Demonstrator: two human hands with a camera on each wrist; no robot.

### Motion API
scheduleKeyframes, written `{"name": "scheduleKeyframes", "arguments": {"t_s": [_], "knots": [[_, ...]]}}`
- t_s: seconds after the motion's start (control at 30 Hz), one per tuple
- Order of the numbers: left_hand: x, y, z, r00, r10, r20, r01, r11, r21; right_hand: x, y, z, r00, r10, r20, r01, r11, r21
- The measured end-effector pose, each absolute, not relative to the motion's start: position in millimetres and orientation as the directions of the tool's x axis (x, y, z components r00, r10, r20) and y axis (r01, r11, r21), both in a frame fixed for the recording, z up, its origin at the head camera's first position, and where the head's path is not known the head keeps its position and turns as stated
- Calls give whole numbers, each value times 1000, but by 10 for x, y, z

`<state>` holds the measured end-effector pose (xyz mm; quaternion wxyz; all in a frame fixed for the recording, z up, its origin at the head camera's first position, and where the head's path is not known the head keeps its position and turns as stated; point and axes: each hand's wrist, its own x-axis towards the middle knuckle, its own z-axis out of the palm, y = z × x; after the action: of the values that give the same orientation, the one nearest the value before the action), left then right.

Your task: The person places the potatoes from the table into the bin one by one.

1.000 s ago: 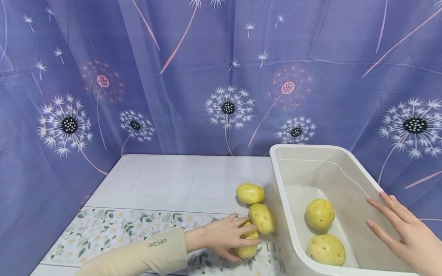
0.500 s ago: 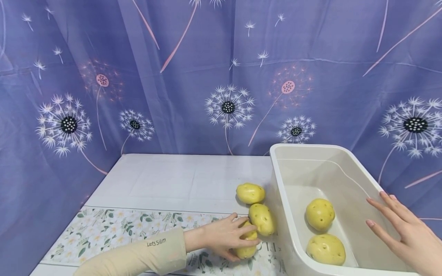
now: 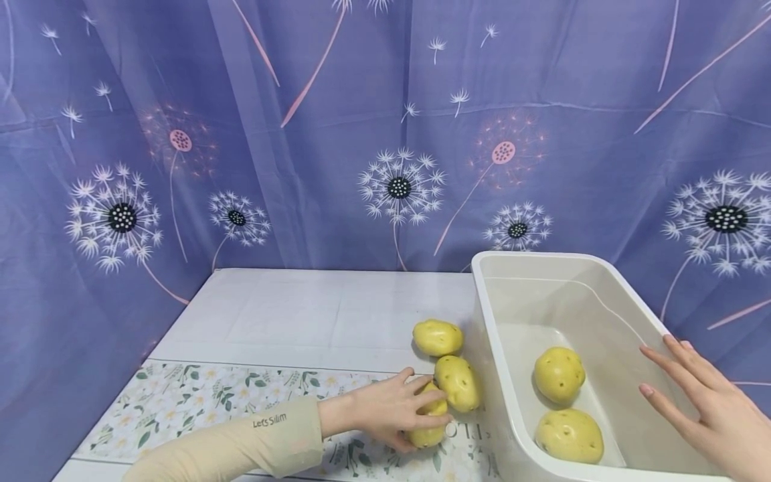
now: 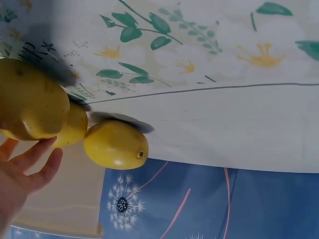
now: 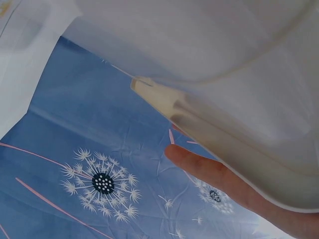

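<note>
My left hand [image 3: 391,410] curls its fingers over a yellow potato [image 3: 427,435] on the table, the thumb on the near side. In the left wrist view that potato [image 4: 30,102] sits close above the fingers. Just beyond it lies a second potato [image 3: 456,383], and behind that a third potato [image 3: 437,337]. To the right stands a deep white plastic tub [image 3: 500,375], with one potato [image 3: 559,375] and another potato [image 3: 569,436] on its floor. My right hand [image 3: 711,402] rests at the tub's right rim, fingers straight and spread; a finger [image 5: 214,174] shows along the wall in the right wrist view.
The table [image 3: 301,314] has a white back part and a floral-printed strip [image 3: 229,395] in front. A blue-purple curtain [image 3: 313,167] with dandelion prints hangs behind and at both sides. The tub's left wall stands between the loose potatoes and its inside.
My left hand has shifted very slightly left, and the potato under its fingers has moved a little with it. The right hand, the tub and the other potatoes stay where they were.
</note>
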<state>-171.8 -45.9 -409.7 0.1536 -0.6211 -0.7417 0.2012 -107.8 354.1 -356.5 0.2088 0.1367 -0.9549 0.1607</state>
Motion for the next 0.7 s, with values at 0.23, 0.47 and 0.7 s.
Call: {"name": "scheduleKeyframes", "arguments": {"t_s": [0.23,0.47,0.7], "knots": [[-1723,-467,-4074,-177,984,-15,854,146,-500,-1082,3554,-3573,-864,-206,459,-348,903,-251],[-1716,-489,-4041,-178,984,-13,852,148,-502,-1074,3550,-3564,-866,-200,458,-342,905,-252],[-1718,-486,-3985,-168,986,-20,850,135,-509,-1073,3540,-3553,-876,-197,441,-328,912,-245]]}}
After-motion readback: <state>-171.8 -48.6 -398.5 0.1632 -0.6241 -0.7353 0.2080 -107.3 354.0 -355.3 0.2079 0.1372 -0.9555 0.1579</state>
